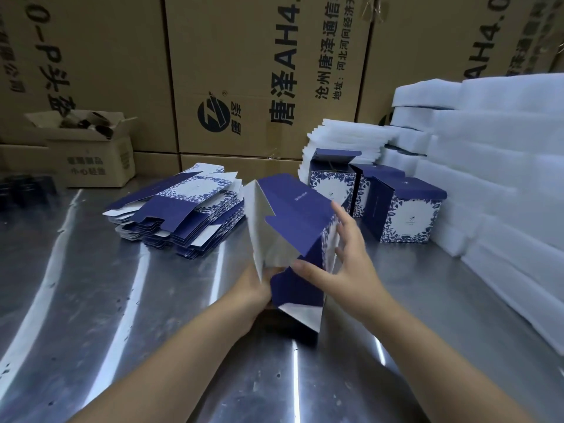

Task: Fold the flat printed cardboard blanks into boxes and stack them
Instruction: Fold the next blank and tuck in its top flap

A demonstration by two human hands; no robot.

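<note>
a: how will that half-opened blank (293,215) handle?

b: light, i'd judge. it's thin printed card, stiff across the panels but soft at the scored creases. the glossy blue face may slip a little, and a hard squeeze could dent a corner. better to take it by the edges and creases than by the loose flaps.

a: where is it now?

b: raised over the steel desk (122,300), tilted, between both hands. the left hand (253,288) grips the near end; its fingers are partly hidden behind the white flap. the right hand (345,264) is spread wide, with its thumb flat on the blue panel and straight fingers against the patterned side, pressing rather than clutching.

a: and the rest of the work?

b: the stack of flat blanks (183,215) lies to the left, and three folded boxes (409,215) stand to the right, close together beside the white foam sheets (488,148).

a: any writing?

b: the tall brown cartons (259,71) behind are printed sideways with "唐泽", then "ah4." in capitals, beside a round black logo. smaller lines begin "沧州唐泽通信" and "地址:河北河间经济" before the edge cuts them off. the small open carton (91,154) on the left has upside-down print i can't make out — and the pale lettering on the blank is too small to read.
</note>
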